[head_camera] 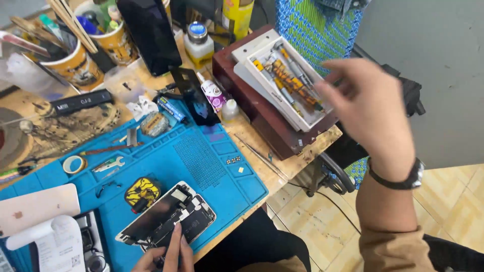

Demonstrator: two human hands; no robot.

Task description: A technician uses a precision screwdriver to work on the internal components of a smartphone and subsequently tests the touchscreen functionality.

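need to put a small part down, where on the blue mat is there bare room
Bare room is on the blue mat: its middle, between the opened phone and the small black stand. The mat's left side is crowded: tape roll, wrench, yellow pad.

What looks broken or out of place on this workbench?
The phone on the blue mat lies opened, its insides bare, under the left hand. The white tray of screwdrivers sits askew on a dark red box overhanging the table edge.
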